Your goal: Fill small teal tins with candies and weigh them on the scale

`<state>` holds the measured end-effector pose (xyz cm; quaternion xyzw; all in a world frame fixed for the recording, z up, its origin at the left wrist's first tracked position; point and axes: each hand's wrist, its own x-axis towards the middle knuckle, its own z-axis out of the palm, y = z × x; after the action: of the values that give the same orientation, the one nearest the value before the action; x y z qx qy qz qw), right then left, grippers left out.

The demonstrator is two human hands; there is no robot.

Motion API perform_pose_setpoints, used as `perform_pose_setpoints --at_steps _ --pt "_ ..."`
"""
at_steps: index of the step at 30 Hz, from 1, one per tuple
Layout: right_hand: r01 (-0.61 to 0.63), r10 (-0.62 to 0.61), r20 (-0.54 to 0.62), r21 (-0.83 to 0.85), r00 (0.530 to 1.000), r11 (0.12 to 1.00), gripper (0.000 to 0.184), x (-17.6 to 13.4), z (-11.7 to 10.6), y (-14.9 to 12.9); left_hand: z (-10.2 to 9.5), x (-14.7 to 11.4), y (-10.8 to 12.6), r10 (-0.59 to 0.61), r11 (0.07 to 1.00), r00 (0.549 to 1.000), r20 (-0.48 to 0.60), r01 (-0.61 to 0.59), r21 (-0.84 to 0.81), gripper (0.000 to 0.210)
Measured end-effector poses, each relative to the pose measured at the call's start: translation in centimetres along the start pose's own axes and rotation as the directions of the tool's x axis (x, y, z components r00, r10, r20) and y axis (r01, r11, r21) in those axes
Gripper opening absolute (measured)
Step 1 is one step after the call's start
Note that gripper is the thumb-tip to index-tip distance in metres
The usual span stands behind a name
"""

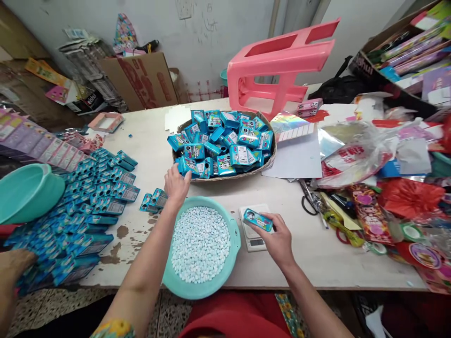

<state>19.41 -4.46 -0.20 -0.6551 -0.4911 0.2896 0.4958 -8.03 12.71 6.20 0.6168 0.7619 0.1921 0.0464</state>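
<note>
a: left hand (177, 184)?
b: beyond the basin (199, 292), fingers bent, forearm (145, 267) passing along its left edge.
a: right hand (278, 235)?
b: right of basin, thumb and fingers gripping.

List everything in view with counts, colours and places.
Table: one, whitish, centre
Tray: one, brown, mid-table
Heaped boxes: many, blue, in tray
Spread boxes: many, blue, left
Front basin: one, turquoise, near edge
Pale pieces: many, bluish, in front basin
Other basin: one, turquoise, far left
Scale: one, white, right of front basin
Held box: one, blue, over scale
Stool: one, pink, at back
Red-marked carton: one, brown, back left
Red-printed bag: one, clear, right
Scissors: at least one, black, right
Clutter: uncounted, mixed, both sides
Another person's hand: one, bare, left edge
Left hand: one, bare, at tray
Right hand: one, bare, holding box
</note>
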Motion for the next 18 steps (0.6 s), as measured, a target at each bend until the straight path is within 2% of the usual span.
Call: perform_pose_setpoints --at_steps 3,5,7,9,11,13,14,16,17,18 --pt "-0.007 0.003 -0.071 -0.054 0.997 0.999 0.035 1.0 0.1 4.0 1.8 3.7 2.1 -0.202 0.976 0.973 0.110 0.190 0.109 0.059" --pt "0.011 -0.017 -0.066 -0.089 0.998 0.996 0.038 1.2 0.2 5.6 2.9 4.7 2.3 -0.228 0.971 0.969 0.092 0.220 0.088 0.054" --pt "0.058 -0.075 -0.094 -0.168 0.993 0.984 0.048 1.0 -0.1 5.7 3.4 4.9 1.7 -0.255 0.966 0.966 0.042 0.256 -0.035 0.052" --pt "0.126 -0.171 -0.157 -0.259 0.973 0.958 0.060 0.5 -0.5 4.3 2.9 4.4 0.5 -0.310 0.911 0.950 0.042 0.309 -0.272 0.054" --pt "0.193 -0.260 -0.211 -0.291 0.942 0.937 0.064 -0.2 -0.8 1.9 1.6 3.0 -0.8 -0.303 0.762 0.949 0.089 0.297 -0.575 0.056" --pt "0.254 -0.296 -0.195 -0.214 0.935 0.943 0.057 -0.9 -0.5 -0.6 0.0 0.3 -2.0 -0.182 0.512 0.961 0.208 0.273 -0.815 0.057" --pt "0.256 -0.277 -0.162 -0.139 0.947 0.957 0.052 -1.2 -0.1 -1.6 -0.7 -1.5 -2.5 -0.093 0.374 0.953 0.287 0.301 -0.877 0.057" --pt "0.177 -0.176 -0.022 0.095 0.984 0.980 0.044 -1.3 1.1 -3.2 -1.7 -5.7 -3.0 0.059 0.146 0.885 0.462 0.450 -0.881 0.051" --pt "0.096 -0.122 0.091 0.242 0.988 0.965 0.044 -1.2 1.8 -3.7 -1.8 -8.0 -3.2 0.099 0.062 0.840 0.534 0.530 -0.846 0.047" --pt "-0.008 -0.086 0.224 0.385 0.971 0.923 0.048 -1.0 2.6 -4.1 -1.7 -10.1 -3.2 0.119 -0.004 0.798 0.591 0.596 -0.803 0.042"
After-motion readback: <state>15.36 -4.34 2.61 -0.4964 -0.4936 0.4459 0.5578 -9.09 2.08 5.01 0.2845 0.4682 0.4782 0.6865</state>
